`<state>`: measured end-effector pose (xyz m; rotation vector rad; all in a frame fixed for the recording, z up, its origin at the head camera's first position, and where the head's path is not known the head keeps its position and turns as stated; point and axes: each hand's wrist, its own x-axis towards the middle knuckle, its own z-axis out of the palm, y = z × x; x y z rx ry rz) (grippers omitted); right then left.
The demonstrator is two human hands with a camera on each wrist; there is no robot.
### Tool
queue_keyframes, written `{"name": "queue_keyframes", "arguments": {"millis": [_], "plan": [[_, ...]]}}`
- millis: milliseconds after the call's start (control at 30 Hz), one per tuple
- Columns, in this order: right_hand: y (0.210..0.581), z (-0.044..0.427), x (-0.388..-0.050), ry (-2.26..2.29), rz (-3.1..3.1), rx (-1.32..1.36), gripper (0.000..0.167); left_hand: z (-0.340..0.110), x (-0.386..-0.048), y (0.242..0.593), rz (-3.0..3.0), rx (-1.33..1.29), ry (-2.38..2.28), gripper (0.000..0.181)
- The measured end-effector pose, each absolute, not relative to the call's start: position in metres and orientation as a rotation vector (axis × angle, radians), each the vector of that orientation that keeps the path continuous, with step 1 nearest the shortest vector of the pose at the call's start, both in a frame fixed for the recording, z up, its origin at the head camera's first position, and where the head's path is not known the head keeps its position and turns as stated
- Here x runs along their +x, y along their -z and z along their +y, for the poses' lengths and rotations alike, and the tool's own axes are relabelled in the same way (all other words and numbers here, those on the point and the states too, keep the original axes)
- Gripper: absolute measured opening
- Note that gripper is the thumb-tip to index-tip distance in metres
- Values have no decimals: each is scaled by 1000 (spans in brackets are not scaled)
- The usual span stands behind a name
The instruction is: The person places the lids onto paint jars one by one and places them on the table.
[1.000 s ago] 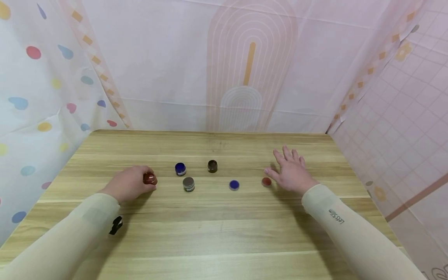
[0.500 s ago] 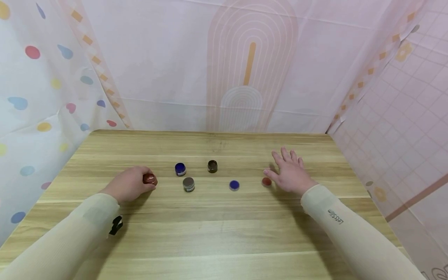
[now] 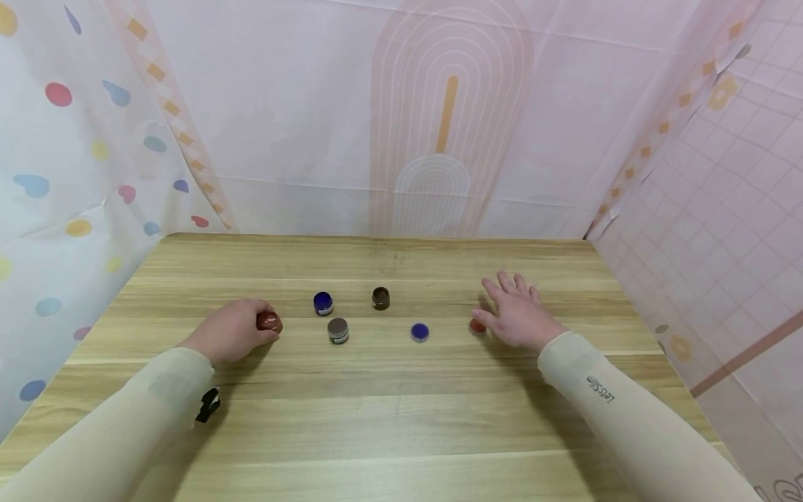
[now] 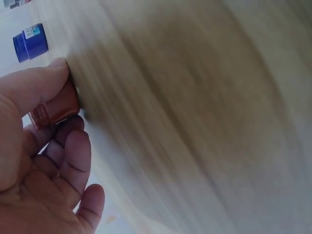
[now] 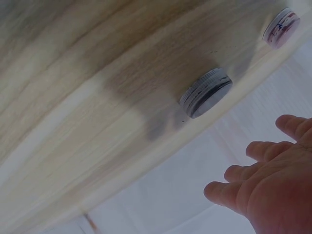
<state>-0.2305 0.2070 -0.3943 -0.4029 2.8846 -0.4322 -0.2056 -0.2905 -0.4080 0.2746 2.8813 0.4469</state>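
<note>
My left hand [image 3: 232,331] grips a small red-brown paint jar [image 3: 270,321] at the table's left side. In the left wrist view, thumb and fingers pinch that glass jar from opposite sides. Beyond it stands a blue paint jar [image 4: 31,43], topless in the head view. My right hand [image 3: 521,317], fingers spread, hovers over a round red-brown lid [image 3: 478,326]; its thumb covers part of the lid. In the right wrist view, a ribbed lid [image 5: 206,92] lies apart from the fingers. A blue lid [image 3: 419,332] lies left of the red-brown one.
A dark brown jar [image 3: 380,298] and a grey-brown jar [image 3: 338,330] stand mid-table. Patterned cloth [image 3: 301,125] hangs behind the wooden table [image 3: 376,418] and along both sides. A black strap [image 3: 208,405] hangs at my left sleeve.
My right hand has lowered slightly toward me and to the left, so its thumb now overlaps the red-brown lid. The left hand and its jar have stayed nearly still.
</note>
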Motion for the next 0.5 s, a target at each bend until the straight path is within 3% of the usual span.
{"name": "queue_keyframes", "arguments": {"millis": [500], "plan": [[394, 197, -227, 423, 2868, -440, 73, -280, -202, 399, 2896, 293, -502, 35]]}}
